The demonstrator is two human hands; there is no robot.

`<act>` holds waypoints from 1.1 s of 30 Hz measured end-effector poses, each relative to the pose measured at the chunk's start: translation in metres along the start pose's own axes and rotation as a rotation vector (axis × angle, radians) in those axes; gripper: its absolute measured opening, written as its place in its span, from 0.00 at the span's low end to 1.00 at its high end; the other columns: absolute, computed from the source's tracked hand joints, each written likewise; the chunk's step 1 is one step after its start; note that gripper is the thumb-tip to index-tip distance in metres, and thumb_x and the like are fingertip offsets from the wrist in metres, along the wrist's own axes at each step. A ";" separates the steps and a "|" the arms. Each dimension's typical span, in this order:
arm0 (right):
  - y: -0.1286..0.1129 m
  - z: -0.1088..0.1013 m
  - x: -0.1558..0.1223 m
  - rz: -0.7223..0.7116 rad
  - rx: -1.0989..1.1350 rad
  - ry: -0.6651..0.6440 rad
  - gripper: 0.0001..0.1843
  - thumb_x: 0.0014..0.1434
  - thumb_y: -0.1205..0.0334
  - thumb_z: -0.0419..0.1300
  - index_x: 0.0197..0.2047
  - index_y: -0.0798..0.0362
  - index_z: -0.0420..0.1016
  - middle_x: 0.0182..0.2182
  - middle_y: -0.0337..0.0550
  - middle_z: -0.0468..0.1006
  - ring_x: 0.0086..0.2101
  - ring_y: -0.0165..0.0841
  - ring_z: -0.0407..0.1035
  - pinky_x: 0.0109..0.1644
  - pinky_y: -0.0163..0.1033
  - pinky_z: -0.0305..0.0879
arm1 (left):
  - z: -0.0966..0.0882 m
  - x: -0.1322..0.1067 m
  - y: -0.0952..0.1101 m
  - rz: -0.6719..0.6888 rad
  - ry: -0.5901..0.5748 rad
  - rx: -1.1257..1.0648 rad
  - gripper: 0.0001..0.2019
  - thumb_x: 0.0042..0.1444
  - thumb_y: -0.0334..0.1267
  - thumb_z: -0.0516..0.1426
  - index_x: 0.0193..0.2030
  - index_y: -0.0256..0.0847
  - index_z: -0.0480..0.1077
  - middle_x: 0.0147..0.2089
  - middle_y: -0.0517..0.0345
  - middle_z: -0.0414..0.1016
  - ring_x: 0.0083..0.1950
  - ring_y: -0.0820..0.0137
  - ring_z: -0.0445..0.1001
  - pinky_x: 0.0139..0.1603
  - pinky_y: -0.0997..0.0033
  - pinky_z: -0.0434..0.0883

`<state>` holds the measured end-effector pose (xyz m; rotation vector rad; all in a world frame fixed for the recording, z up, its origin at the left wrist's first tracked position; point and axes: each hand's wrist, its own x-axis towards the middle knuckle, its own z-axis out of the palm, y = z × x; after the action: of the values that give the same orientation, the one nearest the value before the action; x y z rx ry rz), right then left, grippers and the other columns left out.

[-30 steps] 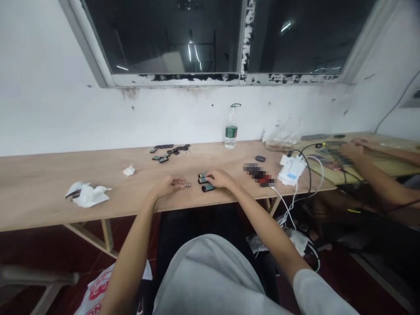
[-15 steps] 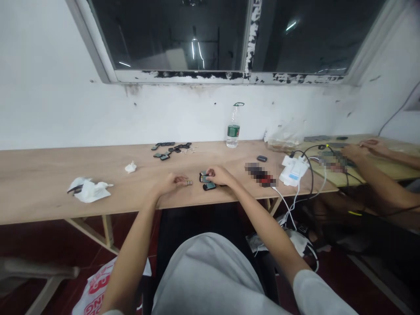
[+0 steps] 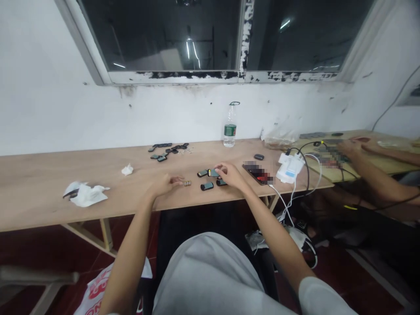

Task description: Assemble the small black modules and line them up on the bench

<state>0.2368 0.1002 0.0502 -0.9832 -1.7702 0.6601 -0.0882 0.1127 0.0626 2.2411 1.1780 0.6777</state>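
since the earlier frame, we see the right hand (image 3: 231, 176) shifted rightward near the middle of the frame, taking along a flat black-edged plate with a grey-green face (image 3: 212, 173). the long, pale-brown wooden table (image 3: 42, 175) spans the middle of the frame, and towards its back edge we have a clear plastic bottle with a green label (image 3: 229, 130), upright. right of centre we find a white, block-shaped power strip (image 3: 289, 168) with cables plugged in. we make out the right fingertips pinching the plate's right end. the left hand (image 3: 166, 184), left of centre, is half-open and released. around the plate we count three similar black-edged plates (image 3: 207, 186), one partly under the right hand. a short row of shiny metallic bits (image 3: 187, 183) lies just beside the left fingertips; we cannot tell whether they touch.
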 end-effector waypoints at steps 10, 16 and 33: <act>-0.020 0.006 -0.003 0.031 0.165 -0.100 0.15 0.60 0.56 0.64 0.48 0.55 0.78 0.43 0.48 0.83 0.36 0.34 0.78 0.40 0.37 0.73 | 0.008 -0.005 0.050 0.284 0.261 0.117 0.17 0.62 0.52 0.60 0.37 0.40 0.81 0.41 0.51 0.83 0.42 0.63 0.80 0.43 0.68 0.76; -0.034 0.017 -0.007 -0.006 0.225 -0.124 0.14 0.60 0.57 0.64 0.47 0.54 0.79 0.42 0.48 0.83 0.38 0.37 0.79 0.43 0.39 0.75 | 0.038 0.002 0.075 0.557 0.362 0.181 0.10 0.64 0.42 0.59 0.45 0.40 0.79 0.44 0.49 0.79 0.42 0.66 0.79 0.43 0.68 0.77; -0.039 0.015 -0.007 0.009 0.235 -0.127 0.16 0.59 0.54 0.66 0.45 0.55 0.79 0.40 0.48 0.84 0.37 0.37 0.80 0.42 0.40 0.77 | 0.042 0.001 0.060 0.633 0.381 0.291 0.10 0.66 0.39 0.58 0.50 0.43 0.79 0.49 0.50 0.82 0.45 0.65 0.82 0.47 0.67 0.80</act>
<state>0.2115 0.0733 0.0712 -0.8039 -1.7508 0.9306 -0.0256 0.0759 0.0704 2.8514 0.7374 1.2917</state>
